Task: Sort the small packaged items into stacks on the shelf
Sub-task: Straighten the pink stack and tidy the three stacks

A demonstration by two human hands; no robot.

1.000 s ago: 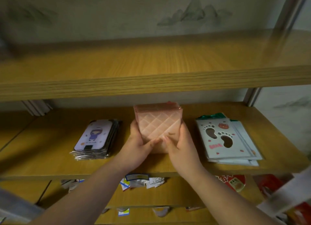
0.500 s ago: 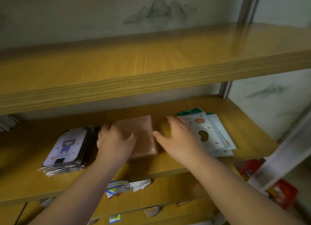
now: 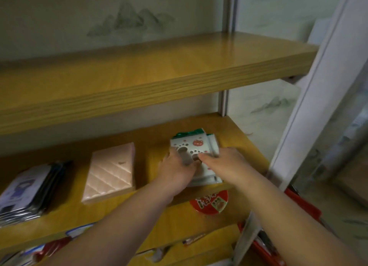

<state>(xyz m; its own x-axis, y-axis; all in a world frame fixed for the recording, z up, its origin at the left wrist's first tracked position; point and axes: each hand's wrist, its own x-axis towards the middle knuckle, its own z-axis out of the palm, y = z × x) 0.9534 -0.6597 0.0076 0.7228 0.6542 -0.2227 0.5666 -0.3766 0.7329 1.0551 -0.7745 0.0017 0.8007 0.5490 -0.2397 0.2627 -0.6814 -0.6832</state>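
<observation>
Fingers of both hands (blurred) clasp the paw-print packets (image 3: 196, 146), hiding their middle.

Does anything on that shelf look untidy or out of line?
The white paw-print packets under both hands are fanned out, their edges not lined up. The dark-edged packets at the left are splayed too. The pink stack in the middle looks square and neat.

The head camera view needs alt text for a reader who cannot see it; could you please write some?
Both hands, the left hand and right hand, rest on a stack of white paw-print packets at the right of a wooden shelf. A pink quilted stack lies in the middle and a purple cartoon-card stack at the left, each apart from the others.
</observation>
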